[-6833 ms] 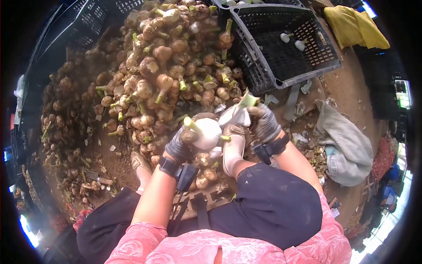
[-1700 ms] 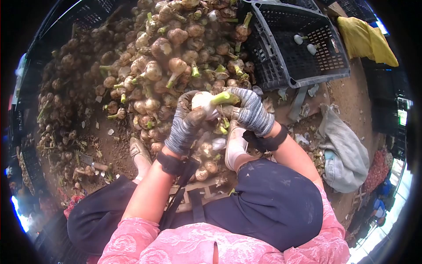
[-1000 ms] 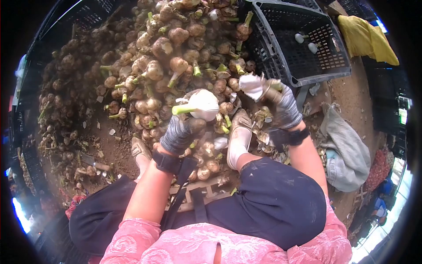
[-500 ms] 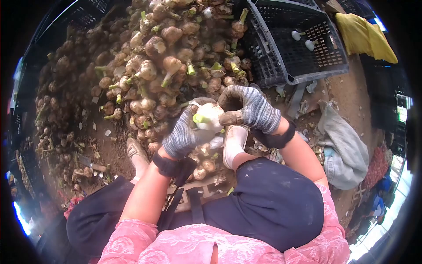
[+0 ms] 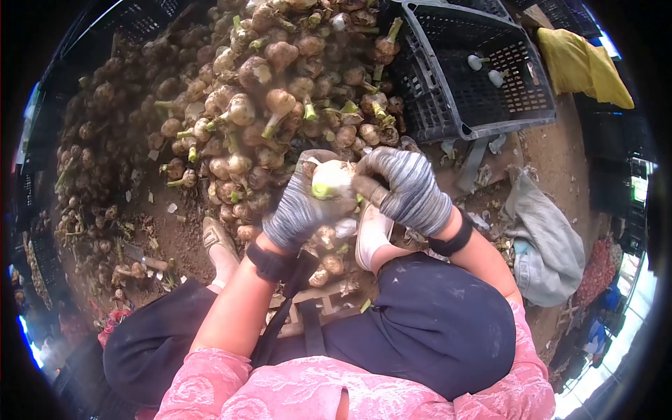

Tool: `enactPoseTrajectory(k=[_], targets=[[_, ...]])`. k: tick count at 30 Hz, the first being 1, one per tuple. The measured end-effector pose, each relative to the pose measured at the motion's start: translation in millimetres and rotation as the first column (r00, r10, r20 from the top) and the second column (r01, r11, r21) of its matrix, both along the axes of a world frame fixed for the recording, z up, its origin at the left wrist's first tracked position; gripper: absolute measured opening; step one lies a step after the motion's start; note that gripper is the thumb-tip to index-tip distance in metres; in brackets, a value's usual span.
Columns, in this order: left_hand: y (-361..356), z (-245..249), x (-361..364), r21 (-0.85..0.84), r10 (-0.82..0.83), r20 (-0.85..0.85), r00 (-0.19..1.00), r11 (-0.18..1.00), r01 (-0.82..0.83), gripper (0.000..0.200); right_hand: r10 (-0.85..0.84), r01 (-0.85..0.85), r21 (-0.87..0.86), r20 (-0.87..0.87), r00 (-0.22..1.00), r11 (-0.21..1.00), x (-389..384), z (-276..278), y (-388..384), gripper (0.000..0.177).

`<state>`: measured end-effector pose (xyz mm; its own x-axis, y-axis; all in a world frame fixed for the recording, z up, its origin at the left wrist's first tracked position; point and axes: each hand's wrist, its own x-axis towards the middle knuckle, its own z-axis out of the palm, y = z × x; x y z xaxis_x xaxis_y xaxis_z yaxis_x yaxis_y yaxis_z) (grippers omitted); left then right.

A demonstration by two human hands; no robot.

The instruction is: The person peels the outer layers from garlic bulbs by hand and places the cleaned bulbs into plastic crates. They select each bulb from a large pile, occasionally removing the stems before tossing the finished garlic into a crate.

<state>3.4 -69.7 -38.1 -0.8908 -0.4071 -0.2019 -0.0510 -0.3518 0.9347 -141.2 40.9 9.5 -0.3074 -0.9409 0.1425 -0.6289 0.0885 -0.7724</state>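
My left hand, in a grey knitted glove with darker fingertips, is wrapped round a whitish garlic bulb whose green stem end faces down and left. On the bulb's right side is my right hand, gloved alike, its thumb and fingers pressed together at the bulb's edge. Whatever the right fingertips pinch is too small to make out. Just beyond both hands lies a big heap of unpeeled garlic bulbs with cut green stems.
A black crate holding two white bulbs stands at the upper right, beside a yellow sack. A grey cloth lies at the right. On the soil at the left is a knife. Loose skins are scattered about.
My right hand has turned, its fingers now closing in at the bulb's right edge. The bulb has turned slightly in my left hand, and more of its white side shows.
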Motion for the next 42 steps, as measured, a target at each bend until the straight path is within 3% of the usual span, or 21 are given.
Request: enactPoseTrajectory(k=[1, 2, 3, 4, 6, 7, 10, 12, 13, 16, 17, 21, 24, 26, 28, 30, 32, 33, 36, 37, 42], targets=[[-3.1, -1.4, 0.3, 0.344, 0.016, -0.037, 0.999, 0.939, -0.003, 0.058, -0.028, 0.026, -0.045, -0.046, 0.999, 0.999, -5.2, 2.6, -1.7, 0.016], [-5.6, -2.8, 1.6, 0.646, 0.045, -0.065, 0.997, 0.764, 0.008, 0.055, -0.141, 0.149, -0.073, 0.111, 0.984, 0.986, -8.8, -6.9, -0.7, 0.015], [-5.6, -5.0, 5.6, 0.188, -0.08, -0.223, 0.971, 0.974, 0.124, 0.053, -0.227, 0.23, 0.007, 0.178, 0.957, 0.973, -13.6, -7.1, -1.3, 0.015], [-5.5, -0.4, 5.3, 0.188, -0.081, -0.223, 0.971, 0.974, 0.125, 0.053, -0.316, 0.303, 0.092, 0.237, 0.919, 0.949, -18.5, -5.9, -1.3, 0.014], [-6.6, 12.5, 2.9, -0.04, -0.119, -0.189, 0.975, 0.993, 0.114, 0.053, -0.315, 0.274, 0.163, 0.341, 0.885, 0.948, -26.5, -1.7, 0.3, 0.015], [-5.9, 10.7, 3.7, 0.069, -0.082, -0.183, 0.98, 0.993, 0.096, 0.058, -0.326, 0.292, 0.146, 0.365, 0.872, 0.945, -28.8, -6.4, 2.0, 0.016], [-8.7, 11.1, 4.6, -0.008, -0.122, -0.109, 0.987, 0.993, 0.121, 0.061, -0.338, 0.329, 0.092, 0.384, 0.859, 0.94, -23.5, -10.4, 2.2, 0.022], [-8.1, 7.9, 1.6, 0.044, -0.106, -0.146, 0.984, 0.993, 0.114, 0.062, -0.178, 0.172, 0.07, 0.614, 0.769, 0.983, -19.3, -5.6, 3.2, 0.03], [-6.7, 7.1, -0.1, 0.095, -0.093, -0.181, 0.979, 0.989, 0.111, 0.063, -0.153, 0.048, 0.169, 0.692, 0.706, 0.984, -20.2, 0.0, 4.7, 0.037], [-5.8, 14.9, 1.9, 0.108, -0.143, -0.058, 0.988, 0.983, 0.148, 0.061, -0.075, -0.08, 0.205, 0.651, 0.755, 0.975, -14.9, -4.3, 2.9, 0.039], [-6.8, 20.1, 1.8, 0.109, -0.171, -0.038, 0.985, 0.979, 0.174, 0.06, -0.089, -0.112, 0.223, 0.728, 0.68, 0.968, -15.9, -3.8, 3.0, 0.037], [-9.8, 16.5, 4.6, 0.051, -0.192, -0.004, 0.981, 0.98, 0.192, 0.059, -0.141, -0.119, 0.24, 0.834, 0.534, 0.964, -18.0, -6.2, 5.6, 0.025], [-8.9, 16.0, 2.3, 0.183, -0.205, -0.037, 0.978, 0.961, 0.208, 0.06, -0.166, -0.064, 0.223, 0.861, 0.48, 0.973, -17.4, -9.4, 8.2, 0.025], [-7.2, 18.4, 0.5, 0.139, -0.159, -0.05, 0.986, 0.977, 0.164, 0.06, -0.169, -0.044, 0.225, 0.831, 0.53, 0.973, -15.0, -1.9, 9.4, 0.025], [-6.2, 11.8, 1.0, 0.097, -0.147, -0.038, 0.988, 0.984, 0.15, 0.06, -0.124, -0.034, 0.219, 0.668, 0.734, 0.975, -13.3, 2.7, 11.1, 0.02], [-5.0, 7.3, 1.2, 0.055, -0.134, -0.025, 0.991, 0.989, 0.135, 0.06, -0.12, -0.041, 0.245, 0.605, 0.787, 0.969, -13.3, 2.4, 11.1, 0.017], [-3.4, 6.4, 0.3, -0.065, -0.127, 0.116, 0.985, 0.989, 0.135, 0.078, 0.053, -0.095, 0.107, 0.343, 0.938, 0.99, -13.3, 1.7, 10.2, 0.015], [-4.4, 6.7, 0.7, -0.065, -0.127, 0.116, 0.985, 0.989, 0.135, 0.078, -0.016, -0.082, 0.171, 0.503, 0.864, 0.982, -13.2, 6.3, 10.0, 0.016], [-6.8, 11.2, 1.5, -0.11, -0.216, 0.05, 0.975, 0.969, 0.22, 0.075, -0.162, 0.111, 0.122, 0.597, 0.786, 0.986, -18.9, 2.5, 8.3, 0.018], [-6.4, 14.2, 1.3, -0.123, -0.217, -0.009, 0.976, 0.969, 0.215, 0.075, -0.19, 0.172, 0.082, 0.483, 0.855, 0.982, -20.6, -5.0, 8.8, 0.02], [-1.8, 14.4, 1.3, -0.071, -0.234, -0.165, 0.958, 0.972, 0.226, 0.068, -0.3, 0.301, 0.08, 0.499, 0.813, 0.95, -24.5, -18.4, 10.2, 0.02]])
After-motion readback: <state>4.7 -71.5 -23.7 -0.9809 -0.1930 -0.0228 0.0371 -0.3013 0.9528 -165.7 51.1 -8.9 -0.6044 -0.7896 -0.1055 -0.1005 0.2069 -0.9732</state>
